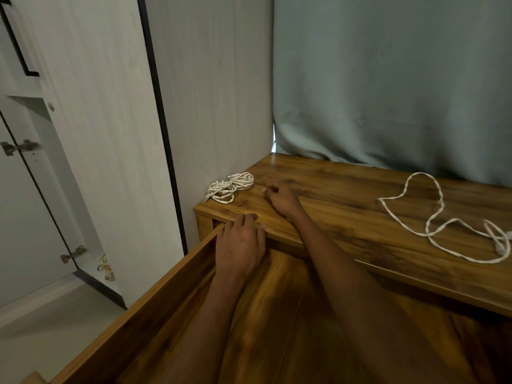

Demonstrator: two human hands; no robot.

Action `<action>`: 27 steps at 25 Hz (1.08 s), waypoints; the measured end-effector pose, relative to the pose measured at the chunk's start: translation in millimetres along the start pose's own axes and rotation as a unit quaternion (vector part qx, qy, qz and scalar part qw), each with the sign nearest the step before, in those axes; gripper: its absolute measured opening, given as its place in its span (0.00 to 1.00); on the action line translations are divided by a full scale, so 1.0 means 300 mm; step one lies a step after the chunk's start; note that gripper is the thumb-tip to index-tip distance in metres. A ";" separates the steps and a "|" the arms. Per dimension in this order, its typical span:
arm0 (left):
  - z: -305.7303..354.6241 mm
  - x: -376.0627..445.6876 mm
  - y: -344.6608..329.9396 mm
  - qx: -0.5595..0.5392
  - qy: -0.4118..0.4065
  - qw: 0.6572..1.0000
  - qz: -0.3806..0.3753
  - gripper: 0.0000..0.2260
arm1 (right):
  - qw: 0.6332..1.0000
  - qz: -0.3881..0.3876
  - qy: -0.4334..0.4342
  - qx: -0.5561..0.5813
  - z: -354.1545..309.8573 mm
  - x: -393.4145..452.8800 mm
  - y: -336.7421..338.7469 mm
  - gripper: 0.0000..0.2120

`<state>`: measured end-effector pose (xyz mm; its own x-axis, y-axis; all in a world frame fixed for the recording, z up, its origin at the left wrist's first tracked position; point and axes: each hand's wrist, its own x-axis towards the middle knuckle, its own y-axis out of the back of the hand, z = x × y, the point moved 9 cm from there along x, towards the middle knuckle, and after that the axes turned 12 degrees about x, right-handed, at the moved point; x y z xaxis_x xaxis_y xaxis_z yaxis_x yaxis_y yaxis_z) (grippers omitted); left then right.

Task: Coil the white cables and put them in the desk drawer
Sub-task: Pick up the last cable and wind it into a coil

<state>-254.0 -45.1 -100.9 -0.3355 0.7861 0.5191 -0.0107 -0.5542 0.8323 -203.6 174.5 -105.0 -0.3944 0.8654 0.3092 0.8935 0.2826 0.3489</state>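
Desk drawer (177,275) pulled out toward the camera, wood-grain floor bare where visible; both forearms reach over it. Left hand (240,242) palm down at the drawer's far left corner, fingers fairly straight, tips laid on the front edge of the desk top (346,200); holds nothing. Right hand (281,199) on the desk top just beyond that edge, fingers loosely curled, nothing in them; apart from the coiled cables (230,187), near them on their right. Coiled cables: white bundles side by side at the top's left edge, close to the front left corner, next to the pale wardrobe panel (210,87). Loose white cable (437,217) sprawled in open loops on the right part of the top, well apart from both hands, its end running off the right frame border. Bare wood between right hand and loose cable; grey-green curtain (393,79) hangs down onto the back edge; wardrobe door (27,189) ajar on the far left, pale floor (50,322) below.
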 end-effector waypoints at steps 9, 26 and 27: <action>0.229 -0.049 0.020 -0.030 -0.089 0.995 -0.014 0.17 | 0.969 0.025 0.075 -0.234 -0.069 -0.402 0.437 0.12; 0.638 -0.198 0.002 -0.037 -0.228 0.966 -0.114 0.13 | 0.936 0.104 -0.100 -0.321 0.114 -0.848 1.058 0.16; 0.639 -0.198 -0.001 -0.036 -0.221 0.967 -0.119 0.12 | 0.943 0.082 -0.084 -0.312 0.092 -0.847 1.012 0.17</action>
<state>-53.5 -39.1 -94.9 0.1197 0.9253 0.3599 -0.1086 -0.3482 0.9311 173.7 51.9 -102.1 -0.1750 0.9445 0.2781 0.6188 -0.1142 0.7772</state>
